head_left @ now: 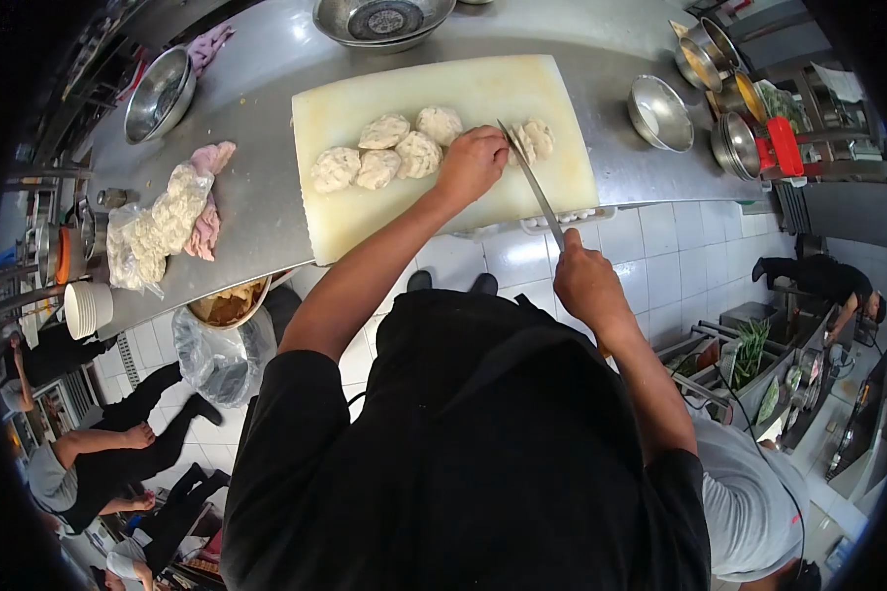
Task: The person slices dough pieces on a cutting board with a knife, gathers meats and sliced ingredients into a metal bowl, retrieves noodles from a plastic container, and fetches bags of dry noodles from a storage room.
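A long knife (534, 187) is held by its handle in my right hand (587, 281), its blade pointing up and left across the cutting board (443, 217). Beside the blade, my left hand (475, 160) has its fingers curled over a pale lumpy piece, mostly hidden under them. To the blade's right lies another pale piece (538, 139), seemingly part of a cut ball. Several whole pale lumpy balls (418, 156) sit on the board left of my left hand.
Metal bowls (660, 113) stand right of the board, at the back (384, 22) and at left (161, 96). A plastic bag of pale food (158, 222) lies on the left counter. Co-workers stand at both sides; one in a grey shirt (754, 492) is close by.
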`<state>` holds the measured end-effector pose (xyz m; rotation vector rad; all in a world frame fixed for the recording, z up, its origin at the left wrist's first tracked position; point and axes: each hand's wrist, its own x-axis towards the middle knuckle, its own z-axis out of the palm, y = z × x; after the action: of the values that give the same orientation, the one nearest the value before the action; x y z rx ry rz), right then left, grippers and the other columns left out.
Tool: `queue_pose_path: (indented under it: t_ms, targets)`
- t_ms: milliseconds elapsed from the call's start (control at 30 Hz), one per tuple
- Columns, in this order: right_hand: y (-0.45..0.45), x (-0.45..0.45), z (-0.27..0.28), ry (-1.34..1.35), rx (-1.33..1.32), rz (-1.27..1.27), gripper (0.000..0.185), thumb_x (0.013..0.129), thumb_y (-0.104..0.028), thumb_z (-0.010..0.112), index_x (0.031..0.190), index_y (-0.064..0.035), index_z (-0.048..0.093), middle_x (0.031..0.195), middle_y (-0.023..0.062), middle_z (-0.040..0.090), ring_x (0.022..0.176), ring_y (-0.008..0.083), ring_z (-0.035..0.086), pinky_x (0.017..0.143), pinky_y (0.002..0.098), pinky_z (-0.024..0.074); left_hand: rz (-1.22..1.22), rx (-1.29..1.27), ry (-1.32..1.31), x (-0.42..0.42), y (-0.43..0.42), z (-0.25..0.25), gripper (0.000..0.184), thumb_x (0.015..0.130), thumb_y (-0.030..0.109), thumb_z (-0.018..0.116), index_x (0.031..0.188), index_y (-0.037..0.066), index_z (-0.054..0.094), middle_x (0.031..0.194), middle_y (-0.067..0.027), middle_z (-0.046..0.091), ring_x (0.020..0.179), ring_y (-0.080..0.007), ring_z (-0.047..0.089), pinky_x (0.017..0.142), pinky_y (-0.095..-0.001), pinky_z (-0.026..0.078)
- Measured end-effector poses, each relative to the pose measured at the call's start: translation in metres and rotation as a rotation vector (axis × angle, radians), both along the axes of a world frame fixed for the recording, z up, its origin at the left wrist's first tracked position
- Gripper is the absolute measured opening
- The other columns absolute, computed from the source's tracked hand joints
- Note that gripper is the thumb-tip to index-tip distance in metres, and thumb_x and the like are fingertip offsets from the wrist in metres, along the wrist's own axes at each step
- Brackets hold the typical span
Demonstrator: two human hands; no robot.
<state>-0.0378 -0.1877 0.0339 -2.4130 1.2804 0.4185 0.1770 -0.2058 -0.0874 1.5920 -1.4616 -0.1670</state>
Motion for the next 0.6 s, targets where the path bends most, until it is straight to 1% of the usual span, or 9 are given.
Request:
queue_pose_path:
  t_ms: [167, 300, 367, 400, 467, 500, 567, 600]
  targets:
    - [0.001, 0.004, -0.006, 0.059, -0.016, -0.005, 0.027, 0.080, -0.004, 0.043, 0.107, 0.0037, 0.043, 0.078, 0.0292, 0.062, 0.076, 0.0471, 0.062, 0.070, 0.0546, 0.0488, 0.014, 0.016, 0.022, -0.001, 0.001, -0.001, 0.009, 0.077, 0.005, 0.061, 0.080, 0.000, 0.067, 0.091, -0.0118, 0.065, 0.080, -0.0293, 0.062, 0.074, -0.0360, 0.051]
    - [-0.006, 0.001, -0.032, 0.034, -0.025, 0.002, 0.027, 0.081, -0.004, 0.042, 0.107, 0.0027, 0.043, 0.077, 0.0288, 0.062, 0.075, 0.0464, 0.062, 0.070, 0.0536, 0.0495, 0.023, 0.041, 0.053, -0.002, 0.000, -0.001, 0.009, 0.077, 0.006, 0.061, 0.080, 0.000, 0.067, 0.091, -0.0113, 0.065, 0.080, -0.0292, 0.062, 0.073, -0.0359, 0.051]
    - [-0.011, -0.002, -0.037, 0.006, -0.041, 0.023, 0.026, 0.081, -0.004, 0.042, 0.106, 0.0020, 0.043, 0.077, 0.0290, 0.062, 0.075, 0.0462, 0.062, 0.070, 0.0536, 0.0494, 0.041, -0.004, 0.066, -0.003, 0.002, 0.001, 0.007, 0.075, 0.004, 0.059, 0.074, 0.000, 0.065, 0.081, -0.0109, 0.063, 0.076, -0.0297, 0.061, 0.073, -0.0380, 0.050]
    - [-0.013, -0.006, -0.036, -0.018, -0.030, 0.025, 0.024, 0.082, -0.005, 0.042, 0.105, 0.0017, 0.043, 0.076, 0.0292, 0.061, 0.075, 0.0467, 0.061, 0.069, 0.0543, 0.0487, 0.038, -0.011, 0.058, -0.003, 0.004, 0.001, 0.007, 0.075, 0.004, 0.059, 0.074, 0.000, 0.065, 0.081, -0.0109, 0.063, 0.076, -0.0297, 0.061, 0.073, -0.0380, 0.050]
    - [-0.018, -0.007, -0.030, -0.050, -0.033, 0.029, 0.023, 0.084, -0.006, 0.043, 0.105, 0.0014, 0.043, 0.076, 0.0295, 0.061, 0.074, 0.0471, 0.061, 0.069, 0.0551, 0.0481, 0.058, 0.098, 0.050, -0.004, 0.005, 0.003, 0.015, 0.076, 0.009, 0.064, 0.088, 0.000, 0.066, 0.095, -0.0120, 0.063, 0.081, -0.0289, 0.062, 0.074, -0.0362, 0.051]
    - [-0.017, -0.008, -0.023, -0.105, -0.016, 0.033, 0.021, 0.085, -0.008, 0.044, 0.103, 0.0016, 0.043, 0.075, 0.0296, 0.060, 0.074, 0.0474, 0.060, 0.069, 0.0556, 0.0474, 0.054, 0.097, 0.045, -0.008, 0.007, 0.004, 0.015, 0.076, 0.009, 0.064, 0.088, 0.000, 0.066, 0.095, -0.0120, 0.063, 0.081, -0.0289, 0.062, 0.074, -0.0362, 0.051]
    - [-0.015, -0.011, -0.010, -0.164, 0.004, 0.022, 0.020, 0.086, -0.009, 0.045, 0.102, 0.0017, 0.043, 0.074, 0.0298, 0.060, 0.073, 0.0478, 0.059, 0.068, 0.0560, 0.0466, 0.128, 0.128, 0.198, -0.019, 0.011, 0.006, 0.039, 0.069, 0.008, 0.069, 0.105, -0.002, 0.058, 0.107, -0.0189, 0.053, 0.093, -0.0360, 0.056, 0.082, -0.0406, 0.047]
    - [-0.014, -0.013, -0.002, -0.223, -0.005, -0.003, 0.020, 0.086, -0.010, 0.046, 0.102, 0.0013, 0.043, 0.074, 0.0297, 0.060, 0.073, 0.0479, 0.059, 0.068, 0.0561, 0.0463, 0.118, 0.133, 0.196, -0.026, 0.013, 0.009, 0.039, 0.069, 0.008, 0.069, 0.105, -0.002, 0.058, 0.107, -0.0189, 0.053, 0.093, -0.0360, 0.056, 0.082, -0.0406, 0.047]
